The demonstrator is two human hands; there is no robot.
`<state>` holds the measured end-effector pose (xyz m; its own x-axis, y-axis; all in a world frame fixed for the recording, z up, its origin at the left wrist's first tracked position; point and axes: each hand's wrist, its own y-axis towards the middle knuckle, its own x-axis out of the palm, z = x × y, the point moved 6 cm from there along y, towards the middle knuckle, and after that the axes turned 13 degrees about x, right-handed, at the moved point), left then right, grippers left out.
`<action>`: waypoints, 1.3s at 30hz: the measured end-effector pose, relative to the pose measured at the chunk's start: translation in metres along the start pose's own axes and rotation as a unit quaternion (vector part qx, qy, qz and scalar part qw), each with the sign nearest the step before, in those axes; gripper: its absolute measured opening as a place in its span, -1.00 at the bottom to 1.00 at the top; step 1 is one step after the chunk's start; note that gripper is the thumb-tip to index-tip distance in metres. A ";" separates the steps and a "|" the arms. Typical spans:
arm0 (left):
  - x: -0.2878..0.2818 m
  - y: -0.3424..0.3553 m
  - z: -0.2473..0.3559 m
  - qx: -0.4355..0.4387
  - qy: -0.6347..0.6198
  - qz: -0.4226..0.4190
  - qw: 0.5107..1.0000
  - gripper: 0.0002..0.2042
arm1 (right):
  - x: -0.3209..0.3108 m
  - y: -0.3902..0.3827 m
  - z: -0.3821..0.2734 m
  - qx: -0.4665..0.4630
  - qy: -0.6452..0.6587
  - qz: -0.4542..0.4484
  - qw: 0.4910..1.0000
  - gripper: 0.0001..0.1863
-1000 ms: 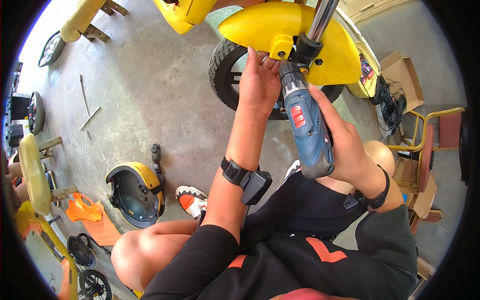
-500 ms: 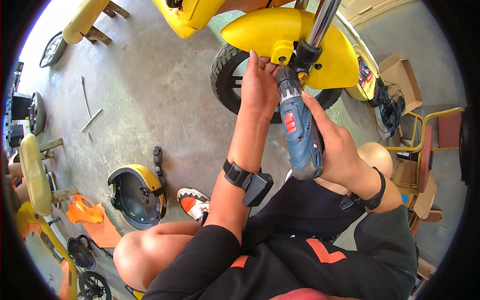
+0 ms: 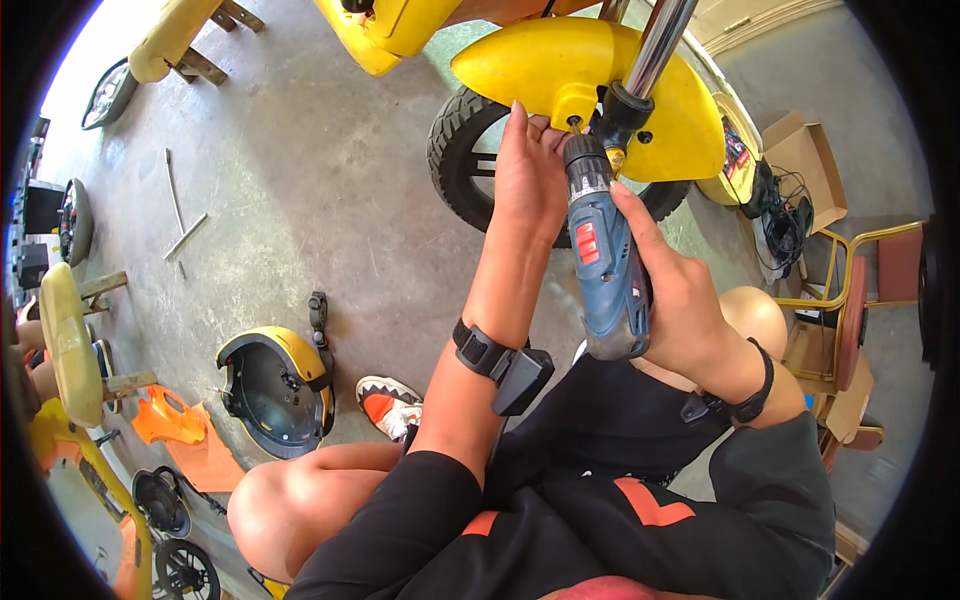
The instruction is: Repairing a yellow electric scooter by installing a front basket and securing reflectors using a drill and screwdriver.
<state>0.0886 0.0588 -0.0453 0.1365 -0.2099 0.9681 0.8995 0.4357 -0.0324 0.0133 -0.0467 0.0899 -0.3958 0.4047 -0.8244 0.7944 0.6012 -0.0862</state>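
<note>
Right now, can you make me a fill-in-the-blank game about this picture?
The hand holding the blue-and-black power drill is the person's ____ one.
The curved plastic mudguard over the black rubber tyre is coloured ____.
Left of the orange-and-white shoe lies a yellow-shelled, black-lined ____.

Missing words: right; yellow; helmet.

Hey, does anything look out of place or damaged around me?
A thin silver metal rod with a crosspiece lies on the grey concrete floor at left, away from other things, so it looks stray. No spill stands out.
</note>
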 end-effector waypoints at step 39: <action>-0.004 0.006 -0.029 -0.143 -0.069 -0.089 0.983 -0.42 | -0.027 -0.016 -0.015 0.066 0.445 -0.167 0.877 -0.12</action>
<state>0.1060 0.0369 -0.0568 -0.0726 -0.1308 0.9888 0.9867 0.1349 0.0903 0.0038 -0.0567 0.1218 -0.7734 0.6336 0.0179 0.5881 0.7278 -0.3526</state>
